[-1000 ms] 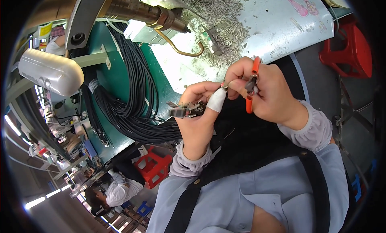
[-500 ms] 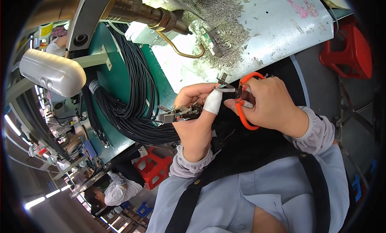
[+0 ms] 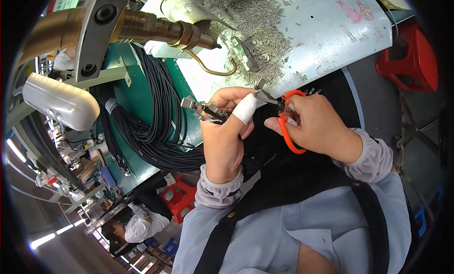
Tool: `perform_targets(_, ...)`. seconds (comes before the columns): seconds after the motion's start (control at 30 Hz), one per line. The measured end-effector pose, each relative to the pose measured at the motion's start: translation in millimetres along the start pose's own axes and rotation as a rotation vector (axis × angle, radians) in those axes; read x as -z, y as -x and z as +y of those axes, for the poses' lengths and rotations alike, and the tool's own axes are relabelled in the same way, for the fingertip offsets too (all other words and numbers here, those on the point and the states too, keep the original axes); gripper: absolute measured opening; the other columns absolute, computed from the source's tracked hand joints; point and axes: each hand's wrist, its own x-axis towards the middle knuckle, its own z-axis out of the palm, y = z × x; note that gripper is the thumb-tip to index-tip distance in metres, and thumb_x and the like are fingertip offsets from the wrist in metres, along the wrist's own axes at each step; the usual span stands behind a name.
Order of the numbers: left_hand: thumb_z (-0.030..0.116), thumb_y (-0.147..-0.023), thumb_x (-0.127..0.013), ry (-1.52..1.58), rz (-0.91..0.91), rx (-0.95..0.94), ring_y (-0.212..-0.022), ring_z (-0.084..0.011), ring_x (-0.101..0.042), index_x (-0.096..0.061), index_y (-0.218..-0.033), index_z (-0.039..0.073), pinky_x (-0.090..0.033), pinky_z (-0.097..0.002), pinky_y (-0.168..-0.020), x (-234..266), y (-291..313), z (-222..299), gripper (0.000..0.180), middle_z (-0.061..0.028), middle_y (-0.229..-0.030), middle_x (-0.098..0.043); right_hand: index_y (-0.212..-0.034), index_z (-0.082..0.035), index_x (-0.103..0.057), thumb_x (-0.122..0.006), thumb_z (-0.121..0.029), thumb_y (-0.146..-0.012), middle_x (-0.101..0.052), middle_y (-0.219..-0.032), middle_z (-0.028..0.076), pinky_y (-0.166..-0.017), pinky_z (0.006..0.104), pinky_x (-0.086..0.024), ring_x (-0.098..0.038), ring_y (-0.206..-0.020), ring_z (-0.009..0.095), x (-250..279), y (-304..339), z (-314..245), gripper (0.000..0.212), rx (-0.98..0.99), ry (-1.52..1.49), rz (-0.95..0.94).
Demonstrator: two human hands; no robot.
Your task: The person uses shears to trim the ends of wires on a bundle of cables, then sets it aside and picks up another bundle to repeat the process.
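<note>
White tape wraps the thumb of my left hand [image 3: 224,132]. Its fingers are closed on a bunch of black cable ends with small metal connectors [image 3: 190,104], which stick out past the back of the hand. One more metal connector [image 3: 260,84] stands out beyond the taped thumb tip. My right hand [image 3: 319,125] grips pliers [image 3: 292,143] with orange handles. The plier jaws point left and meet the wires at that single connector, beside the thumb. Whether the jaws are fully closed cannot be made out.
Small metal pins [image 3: 265,42] lie heaped on the light metal worktop [image 3: 326,37]. Overhead at left are a brass-coloured machine arm [image 3: 151,28] and a lamp [image 3: 61,101]. Coiled black cables [image 3: 156,113] lie on the green table. Red stools [image 3: 411,56] and a person [image 3: 142,224] are farther off.
My left hand has turned, and the bunched connectors have swung upward. The single connector has shifted slightly up, with the plier jaws now reaching it at the thumb tip. My right hand stays nearly in place.
</note>
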Motion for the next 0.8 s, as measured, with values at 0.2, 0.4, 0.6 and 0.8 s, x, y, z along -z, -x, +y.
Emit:
perform_targets(0.2,-0.005,-0.075,-0.060,0.013,0.041,-0.103,-0.050,-0.0012,-0.040,-0.056,-0.088,-0.001,-0.026,-0.0159,-0.042,-1.6,9.4,-3.6,0.014,-0.0021,-0.072,-0.056,-0.064,-0.002,-0.046,-0.072,-0.029,-0.067,-0.049,-0.048,0.009,-0.041,0.0317,-0.039,-0.052,-0.044,0.028,-2.2,0.4,-0.9,0.038,0.078,0.117,0.106)
perform_targets(0.4,-0.004,-0.074,-0.061,-0.056,0.086,-0.142,-0.051,-0.0009,-0.040,-0.057,-0.087,-0.001,-0.026,-0.0154,-0.043,-3.5,13.2,-1.6,0.014,-0.0001,-0.068,-0.055,-0.064,-0.002,-0.046,-0.072,-0.029,-0.068,-0.049,-0.048,0.009,-0.041,0.0321,-0.038,-0.053,-0.044,0.028,-2.1,0.0,-0.2,0.038,0.103,0.186,0.127)
perform_targets(0.6,-0.001,-0.079,-0.055,-0.118,0.019,-0.064,-0.045,-0.0044,-0.034,-0.052,-0.089,-0.002,-0.025,-0.0185,-0.039,5.3,3.0,1.1,0.010,-0.0007,-0.061,-0.045,-0.063,-0.002,-0.045,-0.067,-0.020,-0.074,-0.047,-0.047,0.009,-0.040,0.0303,-0.037,-0.047,-0.039,0.024,6.6,-3.3,3.7,0.030,0.040,-0.046,-0.128)
perform_targets(0.8,0.001,-0.078,-0.055,0.231,-0.072,0.096,-0.045,-0.0048,-0.034,-0.055,-0.088,-0.001,-0.026,-0.0176,-0.041,14.9,-35.4,11.1,0.010,-0.0031,-0.064,-0.049,-0.066,-0.002,-0.046,-0.061,-0.014,-0.080,-0.047,-0.048,0.003,-0.038,0.0235,-0.035,-0.043,-0.037,0.011,9.6,-4.6,-4.3,0.024,-0.220,-0.539,-0.032)
